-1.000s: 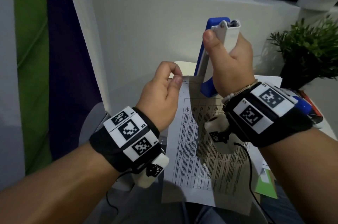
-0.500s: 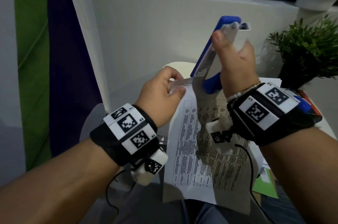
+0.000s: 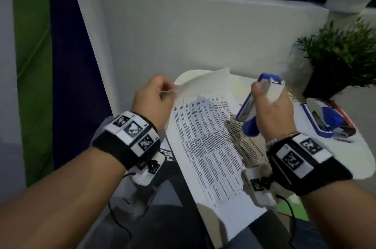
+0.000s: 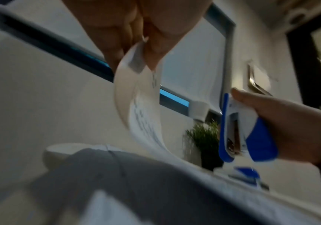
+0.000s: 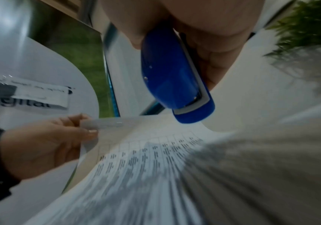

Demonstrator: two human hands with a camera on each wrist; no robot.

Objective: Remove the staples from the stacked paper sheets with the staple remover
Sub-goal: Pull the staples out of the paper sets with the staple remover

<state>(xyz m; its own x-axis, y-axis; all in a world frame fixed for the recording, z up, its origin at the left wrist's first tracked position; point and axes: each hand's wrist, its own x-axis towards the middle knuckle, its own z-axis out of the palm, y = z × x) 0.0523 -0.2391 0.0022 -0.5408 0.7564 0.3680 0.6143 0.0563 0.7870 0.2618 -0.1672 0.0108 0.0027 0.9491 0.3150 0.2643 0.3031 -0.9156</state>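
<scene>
The stacked paper sheets (image 3: 205, 137), printed with a table, hang in front of me over the round white table (image 3: 366, 159). My left hand (image 3: 156, 96) pinches their top left corner (image 4: 136, 64) and holds it lifted. My right hand (image 3: 272, 110) grips the blue and white staple remover (image 3: 254, 104), which stands to the right of the sheets and clear of them. Its blue tip (image 5: 190, 112) hovers just above the top edge of the paper (image 5: 155, 152). The left wrist view shows the staple remover (image 4: 238, 134) upright. I cannot make out a staple.
A blue stapler (image 3: 323, 118) lies on the table at the right, beside a potted green plant (image 3: 341, 55). A white partition wall (image 3: 183, 35) stands behind the table. Something green (image 3: 293, 206) lies under my right wrist.
My right hand has pulled the staple remover away from the top corner of the sheets, down and to the right. The left hand has kept its pinch on the corner, and the sheets have swung left.
</scene>
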